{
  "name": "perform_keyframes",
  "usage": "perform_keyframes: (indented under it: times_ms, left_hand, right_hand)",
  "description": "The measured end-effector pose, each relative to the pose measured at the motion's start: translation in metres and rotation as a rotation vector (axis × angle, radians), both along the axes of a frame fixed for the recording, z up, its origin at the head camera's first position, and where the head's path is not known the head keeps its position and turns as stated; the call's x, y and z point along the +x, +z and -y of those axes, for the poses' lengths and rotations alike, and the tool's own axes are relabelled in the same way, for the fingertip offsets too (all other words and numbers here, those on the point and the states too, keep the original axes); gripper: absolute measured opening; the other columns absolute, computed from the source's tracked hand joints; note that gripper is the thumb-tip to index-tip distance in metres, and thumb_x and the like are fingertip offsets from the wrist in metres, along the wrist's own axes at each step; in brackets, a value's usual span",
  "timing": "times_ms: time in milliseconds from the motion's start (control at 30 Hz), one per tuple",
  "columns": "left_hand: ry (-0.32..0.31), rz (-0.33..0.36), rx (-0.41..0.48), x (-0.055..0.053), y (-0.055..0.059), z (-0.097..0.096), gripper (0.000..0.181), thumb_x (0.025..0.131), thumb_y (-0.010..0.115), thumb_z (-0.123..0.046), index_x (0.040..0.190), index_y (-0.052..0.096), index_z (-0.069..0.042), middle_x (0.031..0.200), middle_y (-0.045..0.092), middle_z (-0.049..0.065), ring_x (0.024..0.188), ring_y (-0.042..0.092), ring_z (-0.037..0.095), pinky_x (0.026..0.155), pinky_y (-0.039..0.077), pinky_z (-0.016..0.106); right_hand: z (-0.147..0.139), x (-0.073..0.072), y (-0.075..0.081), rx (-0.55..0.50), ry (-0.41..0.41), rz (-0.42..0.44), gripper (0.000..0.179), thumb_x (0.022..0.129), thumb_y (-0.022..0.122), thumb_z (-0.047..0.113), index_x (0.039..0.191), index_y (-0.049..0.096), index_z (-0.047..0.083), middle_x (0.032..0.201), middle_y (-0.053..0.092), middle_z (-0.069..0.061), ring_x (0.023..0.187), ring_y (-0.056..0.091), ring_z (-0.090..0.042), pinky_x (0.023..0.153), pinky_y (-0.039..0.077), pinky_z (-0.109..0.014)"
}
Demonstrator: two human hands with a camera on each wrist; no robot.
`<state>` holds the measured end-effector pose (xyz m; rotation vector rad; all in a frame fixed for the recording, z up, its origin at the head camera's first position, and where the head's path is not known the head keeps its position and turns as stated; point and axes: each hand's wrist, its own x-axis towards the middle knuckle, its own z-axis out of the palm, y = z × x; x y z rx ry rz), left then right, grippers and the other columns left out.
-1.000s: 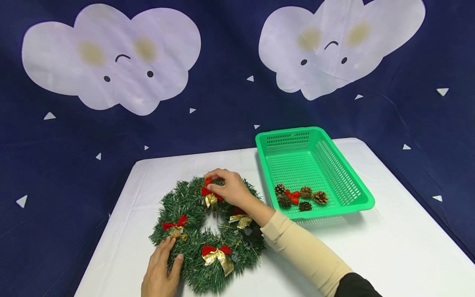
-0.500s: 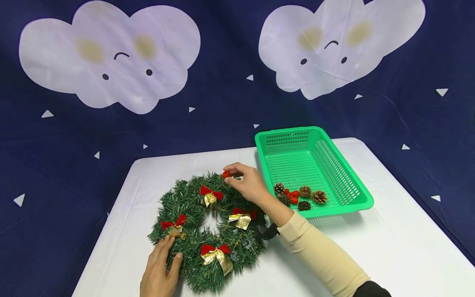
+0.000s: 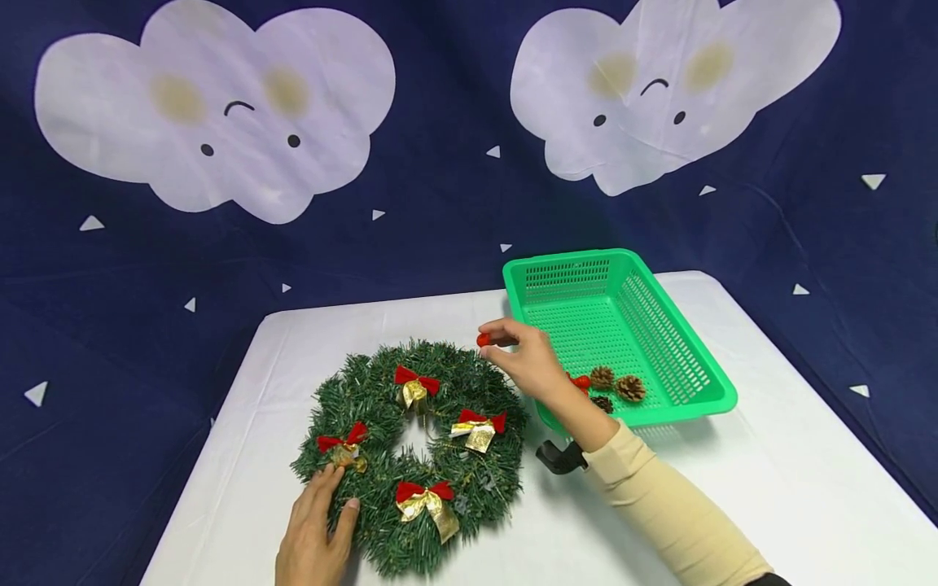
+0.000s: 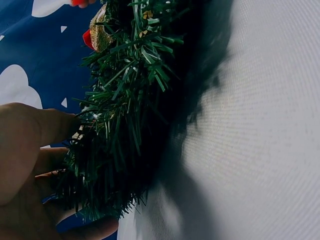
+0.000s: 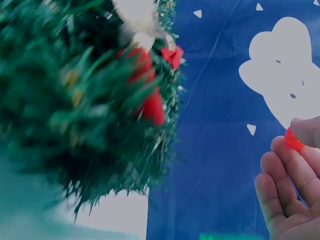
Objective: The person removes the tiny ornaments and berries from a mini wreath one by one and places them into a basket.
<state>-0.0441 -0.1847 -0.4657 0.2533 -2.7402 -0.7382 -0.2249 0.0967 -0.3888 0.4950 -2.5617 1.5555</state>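
A green tinsel wreath (image 3: pixel 340 399) lies flat, bearing several red bows with gold ribbon tails, one bow (image 3: pixel 427 498) at its front. My left hand (image 3: pixel 315 529) rests on the wreath's left edge, fingers extended; the left wrist view shows the fingers (image 4: pixel 52 160) against the green strands. Past the wreath's far right edge, my right hand (image 3: pixel 531 362) pinches a small red ornament (image 3: pixel 483 339) between thumb and forefinger. In the right wrist view, the red ornament (image 5: pixel 293 141) is mostly covered by the thumb, and the other fingers are loosely bent.
A green perforated basket (image 3: pixel 681 342) stands at the back right of the white-covered table (image 3: pixel 220 488). Several pine cones (image 3: pixel 631 388) and red ornaments (image 3: pixel 582 381) lie at its near end, partly hidden by my right hand. A dark blue cloud-print cloth (image 3: pixel 440 146) hangs behind.
My right hand has moved right with the red ornament, from above the wreath's back bow to beyond its far right edge, beside the basket. My left hand has stayed on the wreath.
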Motion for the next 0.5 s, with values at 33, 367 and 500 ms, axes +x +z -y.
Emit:
perform_keyframes:
  times_ms: [33, 367, 500]
  left_hand:
    - [0.002, 0.003, 0.003, 0.0, 0.0, 0.0, 0.046, 0.09, 0.063, -0.025, 0.133, 0.054, -0.009, 0.139, 0.051, 0.01, 0.131, 0.041, 0.035, 0.094, 0.044, 0.058]
    - [-0.003, -0.001, 0.008, -0.001, 0.001, 0.0, 0.047, 0.09, 0.064, -0.024, 0.133, 0.054, -0.009, 0.139, 0.05, 0.011, 0.131, 0.041, 0.035, 0.093, 0.044, 0.059]
    - [-0.003, -0.001, 0.007, 0.0, 0.001, 0.0, 0.046, 0.09, 0.063, -0.024, 0.133, 0.054, -0.009, 0.139, 0.051, 0.011, 0.131, 0.042, 0.035, 0.093, 0.044, 0.058]
  right_hand:
    - [-0.003, 0.0, -0.001, 0.008, -0.005, 0.002, 0.027, 0.086, 0.069, 0.018, 0.112, 0.067, 0.016, 0.102, 0.072, -0.005, 0.096, 0.067, -0.023, 0.074, 0.057, -0.032]
    - [-0.034, 0.0, -0.003, 0.08, -0.068, -0.003, 0.028, 0.086, 0.069, 0.019, 0.114, 0.066, 0.017, 0.101, 0.072, -0.005, 0.097, 0.067, -0.023, 0.073, 0.056, -0.034]
    - [-0.044, -0.001, -0.006, 0.086, -0.082, 0.001, 0.028, 0.086, 0.069, 0.017, 0.114, 0.066, 0.015, 0.101, 0.072, -0.005, 0.096, 0.066, -0.024, 0.072, 0.055, -0.033]
